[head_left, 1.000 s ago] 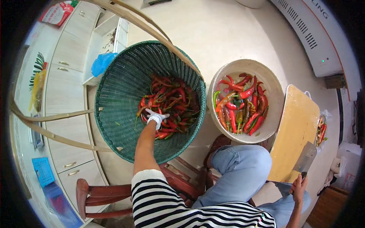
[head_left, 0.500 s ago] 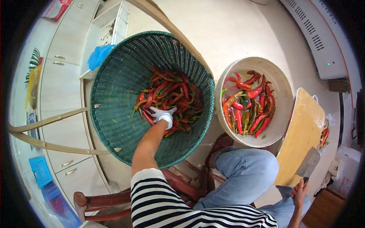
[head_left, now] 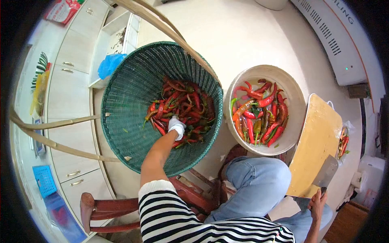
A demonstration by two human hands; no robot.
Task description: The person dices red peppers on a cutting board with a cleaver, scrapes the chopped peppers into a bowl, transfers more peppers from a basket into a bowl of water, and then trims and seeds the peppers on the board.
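Within the green woven basket (head_left: 133, 95), a heap of red peppers (head_left: 190, 107) is contained, tips pointed in mixed directions. The gloved left hand (head_left: 176, 127) is lowered among them; whether its fingers are clamped on a pepper cannot be told. Further peppers (head_left: 259, 129) are held in the pale basin (head_left: 298, 95), just beside the basket's rim; open floor (head_left: 227, 44) is seen beyond both. A cleaver (head_left: 328, 170) is gripped in the closed fingers of the right hand (head_left: 317, 202), its long axis slanted, blade pointed away from the body at the cutting board's (head_left: 318, 133) edge.
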